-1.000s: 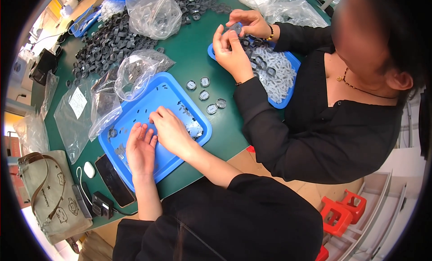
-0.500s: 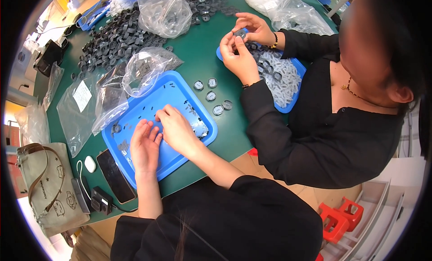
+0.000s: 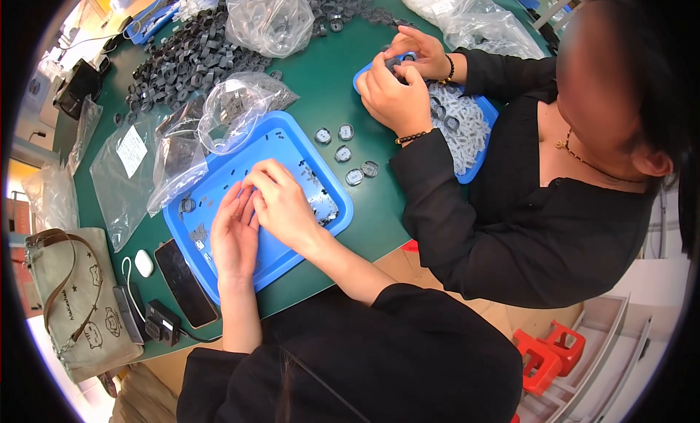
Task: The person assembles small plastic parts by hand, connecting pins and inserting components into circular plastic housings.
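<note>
Over the blue tray (image 3: 337, 230), my two hands meet at the fingertips. My left hand (image 3: 235, 241) is palm up with its fingers curled together. My right hand (image 3: 281, 208) pinches down against the left fingertips. Whatever lies between them is too small or hidden to make out. Small black pieces (image 3: 310, 176) are scattered in the tray, with a dark ring-shaped part (image 3: 187, 205) at its left side and small flat grey pieces (image 3: 198, 235) nearby. Several round dark parts with pale centres (image 3: 343, 154) sit on the green table right of the tray.
A heap of dark ring parts (image 3: 197, 55) covers the far table, with clear plastic bags (image 3: 266, 22) around it. At right a co-worker (image 3: 503, 226) handles a dark part over another blue tray (image 3: 481, 164) of whitish pieces. A phone (image 3: 186, 284) and a bag (image 3: 80, 306) lie at left.
My right hand has moved slightly left and up, and its fingers now meet my left fingertips. My left fingers have closed in. The co-worker's hands have drawn closer together around the dark part.
</note>
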Demonstrator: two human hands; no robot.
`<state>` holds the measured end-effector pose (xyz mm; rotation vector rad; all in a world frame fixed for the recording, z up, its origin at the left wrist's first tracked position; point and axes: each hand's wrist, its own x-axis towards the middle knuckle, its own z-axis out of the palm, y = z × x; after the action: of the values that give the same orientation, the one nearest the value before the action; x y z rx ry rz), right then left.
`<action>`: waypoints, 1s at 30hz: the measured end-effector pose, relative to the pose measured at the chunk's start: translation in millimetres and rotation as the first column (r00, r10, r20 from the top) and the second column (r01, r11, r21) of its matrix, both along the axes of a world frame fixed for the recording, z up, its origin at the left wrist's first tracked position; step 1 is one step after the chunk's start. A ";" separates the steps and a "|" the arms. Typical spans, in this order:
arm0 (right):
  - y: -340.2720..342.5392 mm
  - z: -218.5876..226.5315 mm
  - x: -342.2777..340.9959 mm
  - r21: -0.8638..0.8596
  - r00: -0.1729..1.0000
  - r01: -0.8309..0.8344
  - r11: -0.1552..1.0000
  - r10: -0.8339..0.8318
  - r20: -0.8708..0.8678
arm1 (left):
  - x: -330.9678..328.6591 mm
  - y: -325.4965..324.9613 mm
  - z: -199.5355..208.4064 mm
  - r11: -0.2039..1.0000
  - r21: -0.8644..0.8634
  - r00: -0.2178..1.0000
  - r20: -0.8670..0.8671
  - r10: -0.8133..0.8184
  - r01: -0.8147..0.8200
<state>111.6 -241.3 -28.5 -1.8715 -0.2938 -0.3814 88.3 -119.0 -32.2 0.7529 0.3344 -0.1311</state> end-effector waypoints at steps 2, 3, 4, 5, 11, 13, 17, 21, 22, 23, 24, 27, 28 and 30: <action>0.7 0.7 -0.3 0.001 1.000 -0.002 1.000 0.002 0.028 | 1.1 1.4 -2.6 0.999 -0.021 0.999 0.034 -0.024 0.025; 1.0 1.8 -0.9 -0.004 0.999 -0.016 1.000 0.016 0.027 | 1.1 1.9 -2.6 0.999 -0.020 0.999 0.033 -0.024 0.025; 1.2 2.4 -1.2 -0.010 0.999 -0.030 1.000 0.030 0.027 | 1.2 2.3 -2.5 0.999 -0.028 0.999 0.044 -0.028 0.029; 1.5 2.5 -1.1 -0.009 0.999 -0.029 1.000 0.030 0.027 | 1.3 2.6 -2.2 0.999 -0.036 0.998 0.055 -0.032 0.034; -0.1 3.5 -1.7 -0.005 0.999 -0.036 0.999 0.036 0.018 | 1.1 0.6 -0.5 0.999 -0.041 0.999 0.045 -0.024 0.025; 0.0 3.4 -2.2 -0.009 0.999 -0.041 0.999 0.041 0.014 | 0.4 0.6 -0.6 0.999 -0.042 0.999 0.047 -0.017 0.019; 0.3 1.3 -3.0 -0.005 0.999 -0.033 0.999 0.033 0.016 | -1.1 2.8 -3.0 0.998 -0.048 0.997 0.066 -0.035 0.038; -0.7 0.0 -2.2 -0.001 0.999 -0.040 0.999 0.040 0.005 | 0.4 2.5 -5.9 0.998 -0.050 0.998 0.064 -0.026 0.030; -0.2 1.8 -2.6 -0.002 0.999 -0.041 0.999 0.041 0.006 | 0.1 2.9 -4.9 0.998 -0.050 0.998 0.064 -0.020 0.024; 0.2 3.1 -2.8 -0.003 0.999 -0.040 0.999 0.040 0.011 | 0.0 3.2 -3.9 0.999 -0.051 0.998 0.063 -0.015 0.018; 0.8 1.5 -2.1 -0.006 0.999 -0.037 0.999 0.037 0.016 | 0.3 4.0 -4.8 0.999 -0.049 0.998 0.061 -0.013 0.016; 1.7 0.2 -1.1 -0.010 0.999 -0.035 0.999 0.035 0.017 | 1.1 5.3 -6.1 0.999 -0.049 0.998 0.060 -0.013 0.016; 1.7 0.0 -1.0 -0.012 0.999 -0.034 0.999 0.034 0.015 | 1.4 5.0 -6.3 0.999 -0.048 0.998 0.056 -0.007 0.010; 1.4 -0.6 -1.0 -0.012 0.999 -0.035 0.999 0.035 0.013 | 1.4 4.5 -6.1 0.999 -0.047 0.999 0.053 -0.002 0.005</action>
<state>110.6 -239.9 -29.1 -1.8736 -0.3383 -0.3686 89.7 -114.4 -38.3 0.7094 0.2790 -0.1218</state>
